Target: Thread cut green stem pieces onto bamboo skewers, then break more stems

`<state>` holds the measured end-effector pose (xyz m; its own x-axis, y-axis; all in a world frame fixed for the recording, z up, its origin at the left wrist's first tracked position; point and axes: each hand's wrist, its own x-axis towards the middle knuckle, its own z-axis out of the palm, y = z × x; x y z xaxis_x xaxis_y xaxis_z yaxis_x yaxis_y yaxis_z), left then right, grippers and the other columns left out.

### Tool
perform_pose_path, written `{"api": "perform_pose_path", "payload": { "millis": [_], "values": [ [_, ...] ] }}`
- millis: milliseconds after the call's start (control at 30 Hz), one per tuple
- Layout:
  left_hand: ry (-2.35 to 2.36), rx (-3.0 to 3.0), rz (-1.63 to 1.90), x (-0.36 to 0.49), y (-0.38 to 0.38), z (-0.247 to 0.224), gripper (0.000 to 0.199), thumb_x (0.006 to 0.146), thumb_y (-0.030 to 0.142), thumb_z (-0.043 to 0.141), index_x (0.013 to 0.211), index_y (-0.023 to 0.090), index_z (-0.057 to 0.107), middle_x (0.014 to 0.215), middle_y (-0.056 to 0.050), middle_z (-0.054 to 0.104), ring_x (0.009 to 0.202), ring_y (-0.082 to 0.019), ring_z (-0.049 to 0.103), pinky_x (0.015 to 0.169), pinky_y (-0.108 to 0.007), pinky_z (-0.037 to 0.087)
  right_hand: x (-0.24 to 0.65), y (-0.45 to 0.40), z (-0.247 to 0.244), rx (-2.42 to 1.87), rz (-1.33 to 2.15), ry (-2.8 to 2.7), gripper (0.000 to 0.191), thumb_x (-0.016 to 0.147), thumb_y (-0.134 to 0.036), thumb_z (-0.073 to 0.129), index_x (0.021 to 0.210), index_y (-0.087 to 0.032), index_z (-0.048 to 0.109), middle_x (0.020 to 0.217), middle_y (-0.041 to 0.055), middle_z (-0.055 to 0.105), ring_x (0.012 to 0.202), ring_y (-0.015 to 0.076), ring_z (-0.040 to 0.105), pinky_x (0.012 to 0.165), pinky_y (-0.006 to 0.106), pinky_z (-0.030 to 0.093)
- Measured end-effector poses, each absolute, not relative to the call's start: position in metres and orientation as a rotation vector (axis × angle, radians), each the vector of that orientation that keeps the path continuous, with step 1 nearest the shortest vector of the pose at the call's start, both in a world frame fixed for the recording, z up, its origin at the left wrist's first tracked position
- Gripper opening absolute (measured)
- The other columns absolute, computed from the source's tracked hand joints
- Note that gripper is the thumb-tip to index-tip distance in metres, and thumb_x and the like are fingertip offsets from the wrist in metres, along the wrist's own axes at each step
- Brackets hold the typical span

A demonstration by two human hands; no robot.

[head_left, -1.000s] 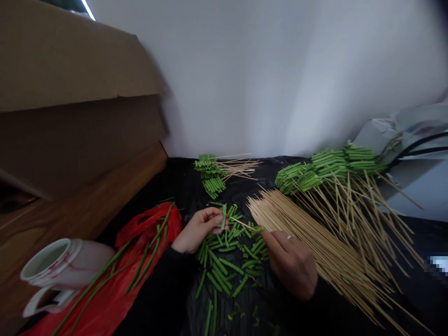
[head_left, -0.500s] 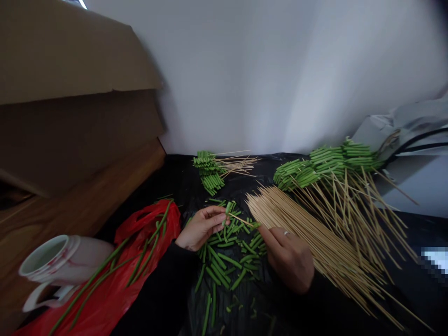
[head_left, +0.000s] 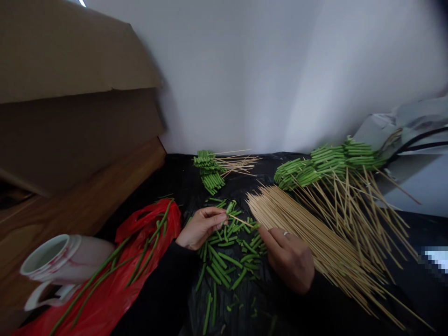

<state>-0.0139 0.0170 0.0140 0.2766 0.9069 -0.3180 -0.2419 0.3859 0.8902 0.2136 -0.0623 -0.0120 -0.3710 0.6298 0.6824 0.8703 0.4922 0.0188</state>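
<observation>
My left hand [head_left: 203,227] pinches a short piece of green bean [head_left: 229,206] between thumb and fingers. A thin wooden skewer [head_left: 241,219] runs from that piece to my right hand [head_left: 292,259], whose fingers are closed around its other end. A bit of green shows at the right fingertips, too small to make out. Below and between both hands, many cut green bean pieces [head_left: 219,268] lie scattered over black plastic sheeting [head_left: 224,322]. Right beside my right hand is a thick pile of bare wooden skewers [head_left: 308,224].
Filled bean skewers [head_left: 212,170] are stacked by the wall, with a bigger stack [head_left: 329,161] to the right. Long uncut beans [head_left: 143,256] rest on a red plastic bag [head_left: 122,289], near a tipped white pitcher [head_left: 70,256]. A cardboard box [head_left: 77,93] stands at left.
Both hands stay almost in the same place, still on the bean piece and the skewer. The view has shifted very slightly.
</observation>
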Motion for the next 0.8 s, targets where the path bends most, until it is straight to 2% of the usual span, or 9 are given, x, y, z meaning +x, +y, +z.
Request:
{"api": "perform_pose_path", "payload": {
  "millis": [533, 800],
  "values": [
    [1.025, 0.887, 0.851, -0.0115, 0.0147, 0.0107, 0.027, 0.054, 0.023, 0.087, 0.074, 0.012, 0.072, 0.066, -0.002, 0.07, 0.062, -0.011, 0.063, 0.066, -0.024, 0.047, 0.2113, -0.0656, -0.0216, -1.25, -0.489, -2.141, 0.035, 0.085, -0.004, 0.043, 0.113, -0.011, 0.062, 0.068, 0.0012, 0.055, 0.059, 0.0125, 0.043, 0.054, 0.031, 0.028],
    [0.95, 0.836, 0.926, -0.0062, 0.0132, 0.0125, 0.026, 0.056, 0.027, 0.086, 0.073, 0.013, 0.072, 0.071, -0.001, 0.068, 0.068, -0.009, 0.061, 0.069, -0.022, 0.046, 0.2107, -0.0647, -0.0171, -1.266, -0.477, -2.107, 0.033, 0.086, -0.005, 0.042, 0.111, -0.013, 0.062, 0.068, 0.001, 0.055, 0.058, 0.0126, 0.044, 0.055, 0.031, 0.028]
  ]
}}
